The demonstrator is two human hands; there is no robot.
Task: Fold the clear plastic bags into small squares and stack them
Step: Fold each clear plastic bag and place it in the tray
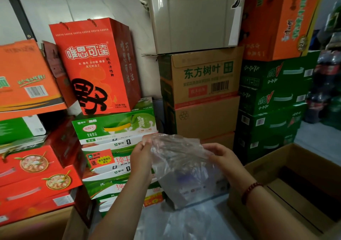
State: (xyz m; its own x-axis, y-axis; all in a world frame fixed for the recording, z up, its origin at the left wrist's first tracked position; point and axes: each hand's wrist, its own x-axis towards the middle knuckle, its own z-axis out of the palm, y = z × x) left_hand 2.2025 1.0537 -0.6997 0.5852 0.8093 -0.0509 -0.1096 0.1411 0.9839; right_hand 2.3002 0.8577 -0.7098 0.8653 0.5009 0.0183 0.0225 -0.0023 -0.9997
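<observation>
Both hands are raised in front of stacked cartons, holding one clear plastic bag (177,158) between them. The left hand (141,158) pinches the bag's upper left edge, fingers curled onto the film with the thumb side toward the camera. The right hand (223,158) has its fingers curled into the bag's right side, grip closed on the plastic; a red bead bracelet (250,191) sits on that wrist. The bag is crumpled and hangs loosely downward from the two grips, not yet flattened.

Below the bag a pale surface (184,223) carries more clear plastic film (186,221), loosely spread; whether it is one bag or several cannot be told. Seen through the hanging bag is a greyish box (193,193) with small printing, details blurred.

To the right, just beside the right forearm, stands an open brown cardboard box (299,180). Behind: a red gift bag with rope handles (96,64) on top of green-and-white drink cartons (114,125), brown cartons (203,96) under a beige plastic bin (195,16), green cartons (271,101), and red cartons (36,169) at left.
</observation>
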